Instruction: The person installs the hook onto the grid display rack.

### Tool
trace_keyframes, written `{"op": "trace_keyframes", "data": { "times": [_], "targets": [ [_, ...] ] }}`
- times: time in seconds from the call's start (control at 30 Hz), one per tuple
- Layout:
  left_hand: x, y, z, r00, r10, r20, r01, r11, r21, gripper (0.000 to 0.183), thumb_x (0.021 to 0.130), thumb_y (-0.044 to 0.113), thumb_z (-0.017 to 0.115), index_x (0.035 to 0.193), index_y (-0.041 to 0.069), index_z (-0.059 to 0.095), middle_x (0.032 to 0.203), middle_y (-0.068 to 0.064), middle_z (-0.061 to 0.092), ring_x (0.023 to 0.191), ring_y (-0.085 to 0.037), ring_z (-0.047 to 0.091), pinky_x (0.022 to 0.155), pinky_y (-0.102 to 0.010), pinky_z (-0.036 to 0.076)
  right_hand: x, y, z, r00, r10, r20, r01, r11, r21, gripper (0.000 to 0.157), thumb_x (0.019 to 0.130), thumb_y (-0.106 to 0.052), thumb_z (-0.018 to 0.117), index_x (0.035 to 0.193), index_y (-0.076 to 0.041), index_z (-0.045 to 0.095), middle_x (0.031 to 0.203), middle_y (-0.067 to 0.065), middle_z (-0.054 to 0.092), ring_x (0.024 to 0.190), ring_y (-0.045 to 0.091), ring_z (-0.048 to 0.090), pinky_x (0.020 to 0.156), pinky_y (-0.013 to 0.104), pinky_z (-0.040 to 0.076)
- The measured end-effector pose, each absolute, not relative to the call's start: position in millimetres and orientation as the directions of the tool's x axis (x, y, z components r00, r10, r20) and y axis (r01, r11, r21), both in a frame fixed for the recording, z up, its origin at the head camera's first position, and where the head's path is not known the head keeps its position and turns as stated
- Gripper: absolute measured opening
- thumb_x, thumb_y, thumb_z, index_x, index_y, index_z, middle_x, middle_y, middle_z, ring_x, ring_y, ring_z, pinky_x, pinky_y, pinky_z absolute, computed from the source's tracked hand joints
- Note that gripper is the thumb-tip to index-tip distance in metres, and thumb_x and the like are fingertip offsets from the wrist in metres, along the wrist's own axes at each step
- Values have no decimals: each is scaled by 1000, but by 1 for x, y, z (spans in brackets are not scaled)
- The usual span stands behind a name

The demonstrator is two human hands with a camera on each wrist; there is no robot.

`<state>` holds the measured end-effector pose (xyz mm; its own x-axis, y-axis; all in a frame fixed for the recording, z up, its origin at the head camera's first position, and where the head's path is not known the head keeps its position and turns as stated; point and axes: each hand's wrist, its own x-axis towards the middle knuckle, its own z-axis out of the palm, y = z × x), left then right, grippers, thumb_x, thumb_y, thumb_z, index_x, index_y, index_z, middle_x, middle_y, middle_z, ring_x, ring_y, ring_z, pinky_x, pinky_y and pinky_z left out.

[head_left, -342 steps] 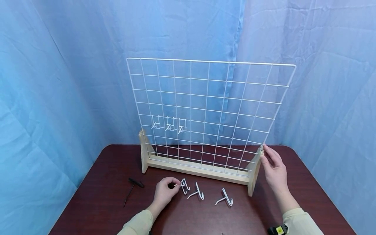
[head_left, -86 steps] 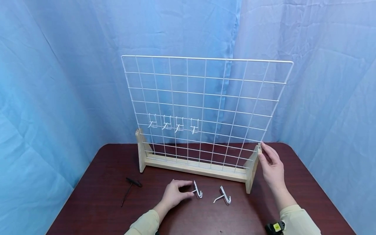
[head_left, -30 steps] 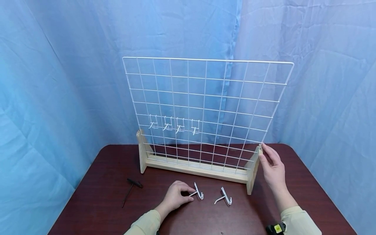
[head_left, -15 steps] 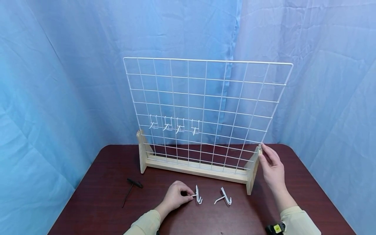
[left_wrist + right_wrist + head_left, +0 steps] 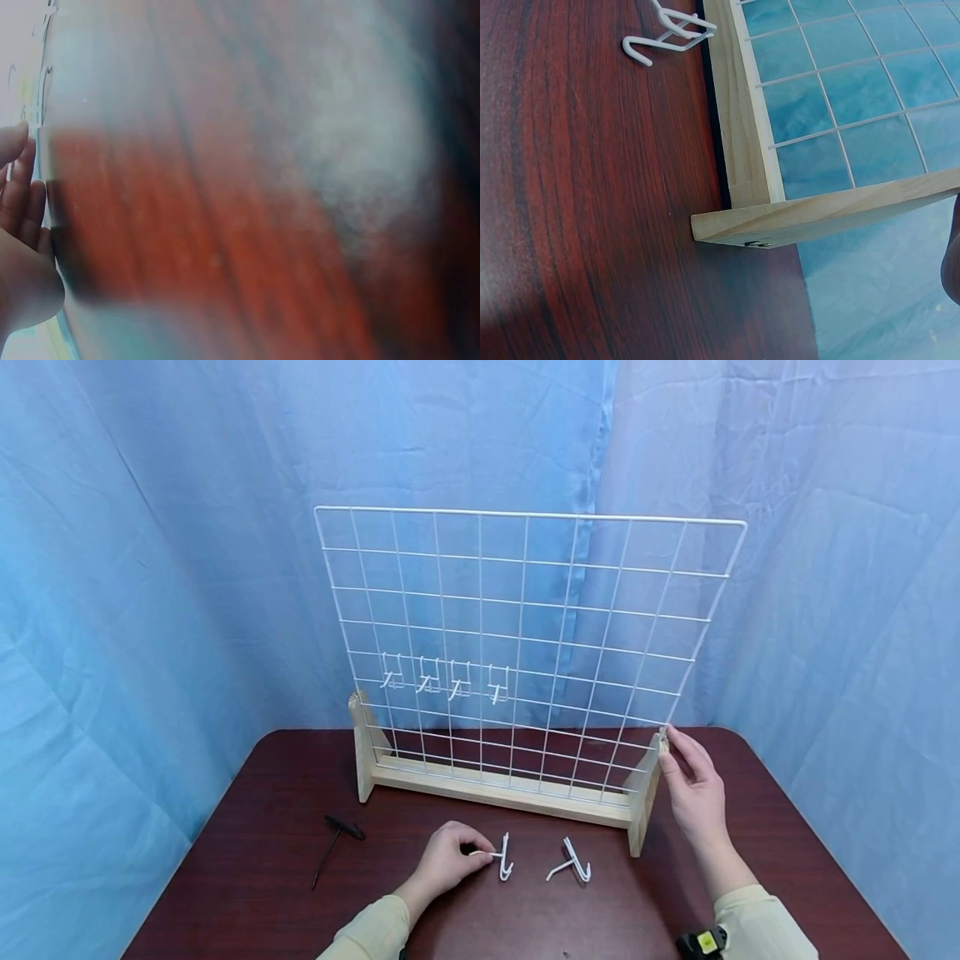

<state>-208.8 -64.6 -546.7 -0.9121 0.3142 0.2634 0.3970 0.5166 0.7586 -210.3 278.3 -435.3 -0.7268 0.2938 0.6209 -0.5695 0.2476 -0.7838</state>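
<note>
My left hand (image 5: 446, 860) pinches the arm of a white wire hook (image 5: 506, 857) between thumb and fingers, low over the table. In the left wrist view, the fingers (image 5: 21, 199) show at the left edge and the hook does not show clearly. My right hand (image 5: 697, 785) grips the top of the right upright of the wooden stand (image 5: 502, 797), beside the edge of the white wire grid panel (image 5: 528, 516). Several matching hooks (image 5: 460, 682) hang in a row on the grid's left half. A second loose hook (image 5: 576, 860) lies on the table, right of the held one.
On the dark red-brown table (image 5: 262, 868), a black T-handled tool (image 5: 345, 827) lies at the left. Blue curtains (image 5: 187, 527) hang behind and at both sides. A black device with a yellow label (image 5: 703, 943) sits at the right wrist.
Since the oldest frame, another hook has gone onto the grid, right of the others. My left hand has closed on another table hook and turned it more upright. My right hand stays put.
</note>
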Motion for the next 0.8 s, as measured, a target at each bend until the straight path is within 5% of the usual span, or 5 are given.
{"op": "trace_keyframes", "data": {
  "times": [0.8],
  "targets": [
    [-209,-53,-520,-949,182,259,312,405,860,4,80,16,83,81,18,80,79,14,70,83,-8,57,76,-26,46,-211,280,-438,-737,297,607,-563,229,-794,39,91,17,55,130,10,58,126,-3,59,112,1,56,91,12,45]
  ]
}}
